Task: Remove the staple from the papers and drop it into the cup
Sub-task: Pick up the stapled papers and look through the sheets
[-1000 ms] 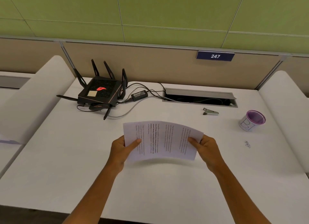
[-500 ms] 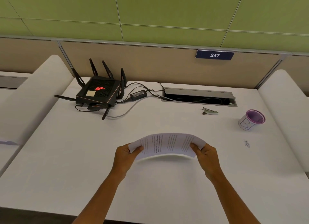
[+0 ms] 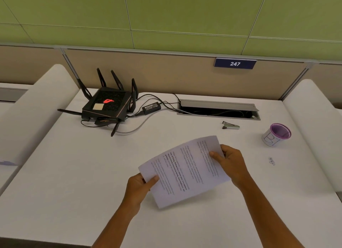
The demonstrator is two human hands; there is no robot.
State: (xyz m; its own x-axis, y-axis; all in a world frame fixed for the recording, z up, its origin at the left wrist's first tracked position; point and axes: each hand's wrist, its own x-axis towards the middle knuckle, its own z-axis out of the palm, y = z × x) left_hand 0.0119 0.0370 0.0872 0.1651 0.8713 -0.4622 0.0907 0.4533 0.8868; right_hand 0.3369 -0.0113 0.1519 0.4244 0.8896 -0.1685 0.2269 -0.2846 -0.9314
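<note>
1. Papers held just below the middle of the frame, above the white desk, turned at a slant with the printed side up.
2. Left hand closed on the lower left corner of the sheets, thumb on top, fingers curled beneath.
3. Right hand gripped the upper right edge, thumb pressed on the printed face, fingers wrapped behind.
4. Staple too small to make out on the sheets.
5. Cup with a purple rim stood at the right of the frame, well apart from the papers.
6. Staple remover lay on the desk right of centre, above the papers, just below the open cable tray.
7. Black router with raised antennas sat at the upper left, wired to a power adapter beside it.
8. Number plate reading 247 fixed on the partition at the upper right.
</note>
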